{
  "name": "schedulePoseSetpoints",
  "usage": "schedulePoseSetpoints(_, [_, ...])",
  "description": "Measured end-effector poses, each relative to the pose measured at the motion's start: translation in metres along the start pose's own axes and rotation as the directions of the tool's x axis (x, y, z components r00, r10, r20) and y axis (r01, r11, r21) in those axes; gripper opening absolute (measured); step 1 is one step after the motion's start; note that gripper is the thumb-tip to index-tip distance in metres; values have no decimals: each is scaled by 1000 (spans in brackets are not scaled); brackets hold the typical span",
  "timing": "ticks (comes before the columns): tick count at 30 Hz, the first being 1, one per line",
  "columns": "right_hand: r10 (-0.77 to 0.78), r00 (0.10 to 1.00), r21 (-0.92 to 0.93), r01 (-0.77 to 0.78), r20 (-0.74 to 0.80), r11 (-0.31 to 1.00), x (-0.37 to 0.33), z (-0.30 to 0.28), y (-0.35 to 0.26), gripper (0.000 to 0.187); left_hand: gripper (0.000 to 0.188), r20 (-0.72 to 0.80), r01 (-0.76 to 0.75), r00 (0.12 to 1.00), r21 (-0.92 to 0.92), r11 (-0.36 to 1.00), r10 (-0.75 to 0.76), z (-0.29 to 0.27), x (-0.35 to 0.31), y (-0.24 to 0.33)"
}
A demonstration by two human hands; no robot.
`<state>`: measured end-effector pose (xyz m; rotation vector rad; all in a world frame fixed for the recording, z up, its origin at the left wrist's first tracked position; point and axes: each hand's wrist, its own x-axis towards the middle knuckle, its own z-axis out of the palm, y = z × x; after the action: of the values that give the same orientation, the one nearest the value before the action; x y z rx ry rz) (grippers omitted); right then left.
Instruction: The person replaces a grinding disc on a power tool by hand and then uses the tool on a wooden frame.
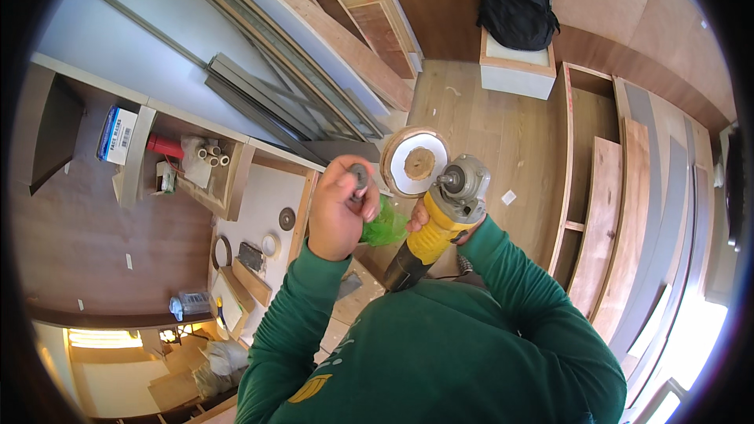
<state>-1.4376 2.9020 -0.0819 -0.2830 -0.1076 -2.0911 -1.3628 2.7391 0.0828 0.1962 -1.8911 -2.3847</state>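
while the right hand wraps its fingers around the yellow grinder, spindle up at chest height above the wood floor, the left hand pinches a small dark nut beside a round sanding disc. a loose pinch could drop the nut; a bumped switch could spin the bare spindle near the fingers.

One grinder, one disc
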Motion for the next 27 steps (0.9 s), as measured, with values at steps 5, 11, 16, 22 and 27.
schedulePoseSetpoints(5, [-4, 1000, 117, 5, -13, 993, -2, 8, 4, 72, 36, -10, 161, 983, -454, 877, -186, -25, -18, -22])
schedulePoseSetpoints(11, [73, 997, -142, -74, -8, 987, -1, 5, 1, 37, 33, -138, 185, 958, -372, 910, -251, -24, -22, -26])
schedulePoseSetpoints(16, [86, 996, -70, -88, -36, 994, 2, 9, 6, 49, 18, -119, 185, 978, 88, 979, -174, -19, -15, -38])
schedulePoseSetpoints(22, [68, 989, -37, -73, -129, 997, -2, 21, 4, 73, 25, -60, -17, 998, 250, 968, 33, 19, -13, -31])
schedulePoseSetpoints(27, [-41, 948, 18, 49, -316, 999, -2, 33, 9, 63, 23, -51, -208, 925, 763, 612, 377, 25, -23, -38])
